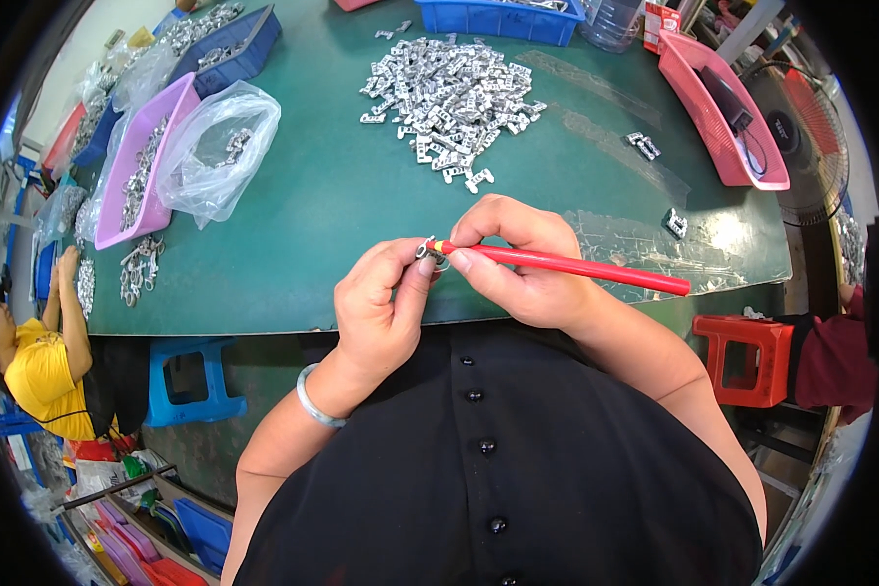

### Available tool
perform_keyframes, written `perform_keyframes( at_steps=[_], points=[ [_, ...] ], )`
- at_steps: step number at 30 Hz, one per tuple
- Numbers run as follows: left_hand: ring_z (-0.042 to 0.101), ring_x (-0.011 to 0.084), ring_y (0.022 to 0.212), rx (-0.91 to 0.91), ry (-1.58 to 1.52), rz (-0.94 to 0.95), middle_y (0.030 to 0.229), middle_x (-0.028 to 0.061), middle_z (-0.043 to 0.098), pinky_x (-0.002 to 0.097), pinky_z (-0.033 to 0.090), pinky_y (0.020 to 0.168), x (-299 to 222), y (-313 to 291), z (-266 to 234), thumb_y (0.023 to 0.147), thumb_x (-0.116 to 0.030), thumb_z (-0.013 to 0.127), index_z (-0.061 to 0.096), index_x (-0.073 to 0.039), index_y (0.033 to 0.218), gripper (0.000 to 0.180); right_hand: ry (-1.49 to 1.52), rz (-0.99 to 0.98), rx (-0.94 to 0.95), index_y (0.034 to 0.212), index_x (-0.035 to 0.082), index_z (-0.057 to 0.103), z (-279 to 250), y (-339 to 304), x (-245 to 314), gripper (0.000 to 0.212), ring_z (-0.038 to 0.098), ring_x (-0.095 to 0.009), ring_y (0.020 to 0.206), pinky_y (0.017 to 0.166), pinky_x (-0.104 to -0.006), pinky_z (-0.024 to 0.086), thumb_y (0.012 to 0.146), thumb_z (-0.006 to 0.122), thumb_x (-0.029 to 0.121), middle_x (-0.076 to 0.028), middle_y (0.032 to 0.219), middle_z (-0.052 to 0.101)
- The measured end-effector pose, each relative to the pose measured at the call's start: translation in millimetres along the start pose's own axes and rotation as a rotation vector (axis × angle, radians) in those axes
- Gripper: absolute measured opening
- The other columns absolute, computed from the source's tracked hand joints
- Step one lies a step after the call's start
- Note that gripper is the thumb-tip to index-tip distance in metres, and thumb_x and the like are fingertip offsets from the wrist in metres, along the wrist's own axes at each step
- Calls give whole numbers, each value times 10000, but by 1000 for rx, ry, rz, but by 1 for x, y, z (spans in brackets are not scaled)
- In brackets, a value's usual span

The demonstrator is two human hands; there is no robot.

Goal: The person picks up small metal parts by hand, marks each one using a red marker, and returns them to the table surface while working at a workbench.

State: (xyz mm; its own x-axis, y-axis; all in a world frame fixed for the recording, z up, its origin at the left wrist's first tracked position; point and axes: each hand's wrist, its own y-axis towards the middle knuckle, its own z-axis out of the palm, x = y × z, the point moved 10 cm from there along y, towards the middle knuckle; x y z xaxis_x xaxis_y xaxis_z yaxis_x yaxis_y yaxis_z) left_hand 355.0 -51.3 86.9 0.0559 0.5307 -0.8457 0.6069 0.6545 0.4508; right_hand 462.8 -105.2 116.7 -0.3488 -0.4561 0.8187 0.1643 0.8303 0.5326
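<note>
Along the far and left edges of the green table (342, 195) stand the containers: a blue bin (503, 20) at the top centre, a second blue tray (234, 49) at the upper left holding metal pieces, and a pink tray (142, 166) beside it, also loaded with metal parts. A clear plastic bag (215, 146), partly filled, lies slumped against the pink tray. At the right edge sits a longer pink tray (718, 107) with a dark item inside. A small red-and-white packet (660, 21) stands near the top right corner; its print is too small to judge. A clear plastic container (610, 24) stands just beside it.

A loose heap of small metal parts (449, 98) lies in the middle of the table, well apart from the hands.

Over the near table edge, the left hand (381, 303) is closed, pinching a small metal part (432, 254) between thumb and fingertips. The right hand (518, 259) is closed around a red rod (576, 266), which extends out to the right. The rod's tip touches the part, which sits between the two hands. A silver bangle (314, 398) circles the left wrist.
</note>
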Motion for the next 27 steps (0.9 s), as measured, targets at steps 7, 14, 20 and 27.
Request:
perform_keyframes(
  at_steps=[7, 14, 20, 27],
  points=[
    [596, 134, 675, -29, -50, -23, 805, 102, 593, 221, 492, 584, 2, -1, -2, 815, 26, 536, 577, 40, 909, 103, -37, -18, -10, 792, 12, 570, 0, -2, -1, 84, 569, -177, 651, 576, -275, 449, 729, 616, 43, -87, 740, 571],
    [597, 133, 660, -24, -84, -60, 804, 100, 587, 222, 497, 587, 8, -1, -1, 821, 23, 532, 577, 44, 915, 106, 5, -19, -20, 780, 17, 565, -1, -1, 2, 78, 565, -187, 646, 573, -279, 449, 724, 616, 36, -82, 732, 572],
    [595, 132, 660, -10, -41, -39, 807, 102, 590, 221, 497, 588, 4, -1, 1, 818, 23, 536, 576, 43, 910, 102, -7, -42, -22, 782, 19, 562, 0, -1, 3, 86, 566, -187, 646, 569, -279, 448, 719, 620, 29, -79, 732, 573],
    [596, 130, 676, -23, -121, -97, 830, 99, 588, 217, 502, 597, 10, -2, 0, 830, 11, 529, 574, 44, 924, 110, -52, -39, 15, 776, 20, 558, -2, -2, 2, 77, 568, -171, 653, 574, -270, 447, 729, 617, 33, -70, 728, 577]
  ],
)
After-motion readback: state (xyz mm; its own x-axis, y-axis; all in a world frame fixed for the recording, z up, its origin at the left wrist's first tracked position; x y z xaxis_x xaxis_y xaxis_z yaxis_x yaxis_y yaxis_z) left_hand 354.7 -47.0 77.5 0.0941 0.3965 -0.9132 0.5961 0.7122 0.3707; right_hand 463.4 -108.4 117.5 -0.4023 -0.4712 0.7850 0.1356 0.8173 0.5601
